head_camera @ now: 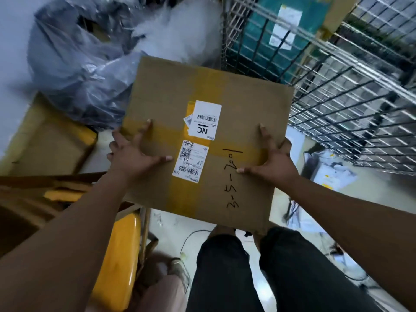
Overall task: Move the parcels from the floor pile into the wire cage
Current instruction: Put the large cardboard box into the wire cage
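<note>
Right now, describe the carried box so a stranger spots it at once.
Beside the wire cage, the left hand and right hand hold a flat brown cardboard box. Unlike its neighbours, it bears crossed yellow tape, two white labels and handwritten black numbers.

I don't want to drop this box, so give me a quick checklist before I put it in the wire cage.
1. Left hand grip: ok, it holds the cardboard box at its left edge.
2. Right hand grip: ok, it holds the right edge.
3. Box lifted: ok, held up above the legs.
4. Box in the wire cage: not ok, it is outside, with the cage ahead to the right.
5. Room in the cage: cannot tell; a teal parcel lies inside, the rest is blurred.
</note>
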`<state>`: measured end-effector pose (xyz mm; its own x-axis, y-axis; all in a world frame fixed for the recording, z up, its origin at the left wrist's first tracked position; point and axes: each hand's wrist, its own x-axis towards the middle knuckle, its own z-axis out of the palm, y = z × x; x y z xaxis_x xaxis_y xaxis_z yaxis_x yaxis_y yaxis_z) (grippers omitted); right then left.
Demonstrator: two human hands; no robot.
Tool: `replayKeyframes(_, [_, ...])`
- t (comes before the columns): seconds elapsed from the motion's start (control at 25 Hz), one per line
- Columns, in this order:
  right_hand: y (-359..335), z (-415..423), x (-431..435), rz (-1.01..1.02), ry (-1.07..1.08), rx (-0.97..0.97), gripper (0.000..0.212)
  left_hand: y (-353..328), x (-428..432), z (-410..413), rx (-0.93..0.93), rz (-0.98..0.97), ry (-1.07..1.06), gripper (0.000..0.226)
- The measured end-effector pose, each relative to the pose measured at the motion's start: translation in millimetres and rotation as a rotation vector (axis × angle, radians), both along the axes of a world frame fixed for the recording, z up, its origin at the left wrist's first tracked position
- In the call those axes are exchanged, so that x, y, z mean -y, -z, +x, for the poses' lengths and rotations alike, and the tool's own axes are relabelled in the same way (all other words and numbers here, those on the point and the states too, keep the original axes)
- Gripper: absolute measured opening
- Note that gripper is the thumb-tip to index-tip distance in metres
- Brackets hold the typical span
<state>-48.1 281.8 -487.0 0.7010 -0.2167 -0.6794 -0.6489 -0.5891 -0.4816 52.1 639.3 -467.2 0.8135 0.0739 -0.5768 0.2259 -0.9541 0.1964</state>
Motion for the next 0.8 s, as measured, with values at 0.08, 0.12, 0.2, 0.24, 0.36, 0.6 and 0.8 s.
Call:
replayKeyframes(0.08, [-36.5, 2.0, -0.3, 0.049, 0.003, -0.007, 0.139, -40.5, -2.8, 4.0, -0.024, 0.001, 0.002, 0.113])
replayKeyframes(0.12, [-53.6, 2.1, -1.2, 0.054, 0.002, -0.005, 0.14, -58.4, -3.8, 4.2, -0.031, 0.001, 0.009, 0.113])
replayKeyframes(0.2, [-84.6, 4.8, -3.7, 0.061, 0.002, 0.02, 0.139, -88.4, -6.4, 7.7, -0.029, -0.014, 0.024, 0.113])
replayKeyframes(0.24, [-97.5, 6.0, -4.2, 0.077, 0.008, 0.028, 0.138, -100.0, -9.0, 10.1, -0.026, -0.022, 0.015, 0.113])
replayKeyframes(0.36, [-141.4, 7.4, 0.0, 0.078, 0.022, 0.076, 0.136, -140.4, -9.4, 16.4, 0.006, -0.027, 0.015, 0.111])
replayKeyframes(0.6, [-198.0, -4.8, 4.4, 0.039, 0.046, 0.114, 0.137, -196.6, -3.3, 15.0, 0.022, -0.048, 0.024, 0.109])
replayKeyframes(0.8, [-237.4, -8.9, 22.9, 0.03, 0.055, 0.112, 0.136, -229.7, 10.2, 17.6, 0.04, -0.053, 0.041, 0.107])
